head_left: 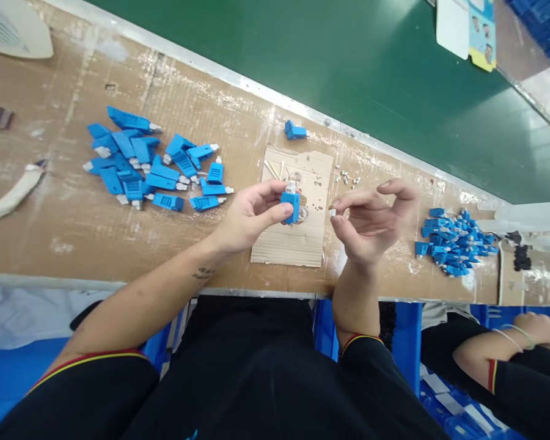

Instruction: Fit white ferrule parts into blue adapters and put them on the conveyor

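Above a piece of cardboard (pixel 286 250), my left hand (pixel 256 214) grips a blue plastic part (pixel 291 206) whose whitish tip points away from me. To its right, my right hand (pixel 369 223) pinches a small white piece (pixel 333 212) between thumb and forefinger, apart from the blue part. Cotton swabs (pixel 273 170) lie on the cardboard beyond my left hand. Several tiny white pieces (pixel 346 177) are scattered on the bench just past my right hand. Another blue part (pixel 296 130) rests beyond the cardboard.
Blue parts with white tips (pixel 160 177) are spread at the left, and a dense pile of them (pixel 456 241) lies at the right. A wrapped tool (pixel 16 192) lies far left. Past the bench edge is a green surface (pixel 302 61). Another person's arm (pixel 495 351) shows at the lower right.
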Action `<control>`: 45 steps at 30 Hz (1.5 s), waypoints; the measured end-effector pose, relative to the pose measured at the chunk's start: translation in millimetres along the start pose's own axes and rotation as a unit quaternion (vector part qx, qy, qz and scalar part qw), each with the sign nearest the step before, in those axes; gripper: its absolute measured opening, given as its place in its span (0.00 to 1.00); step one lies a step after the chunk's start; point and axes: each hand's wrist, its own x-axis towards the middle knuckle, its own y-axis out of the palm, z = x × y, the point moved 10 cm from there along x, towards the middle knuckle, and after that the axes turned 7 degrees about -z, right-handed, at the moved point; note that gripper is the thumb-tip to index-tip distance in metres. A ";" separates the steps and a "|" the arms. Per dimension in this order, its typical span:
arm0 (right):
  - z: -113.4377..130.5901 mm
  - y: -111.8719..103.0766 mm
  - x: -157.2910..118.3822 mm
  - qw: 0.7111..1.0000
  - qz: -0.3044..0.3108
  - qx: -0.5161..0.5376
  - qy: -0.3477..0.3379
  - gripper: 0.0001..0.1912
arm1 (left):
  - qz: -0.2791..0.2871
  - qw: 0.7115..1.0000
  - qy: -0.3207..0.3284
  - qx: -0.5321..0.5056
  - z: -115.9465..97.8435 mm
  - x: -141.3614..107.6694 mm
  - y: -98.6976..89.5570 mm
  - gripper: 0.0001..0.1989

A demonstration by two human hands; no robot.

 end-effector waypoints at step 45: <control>19.6 19.5 -13.8 0.999 -0.010 0.029 -0.034 0.20 | 0.022 0.999 0.000 0.043 -2.8 -5.5 12.1 0.22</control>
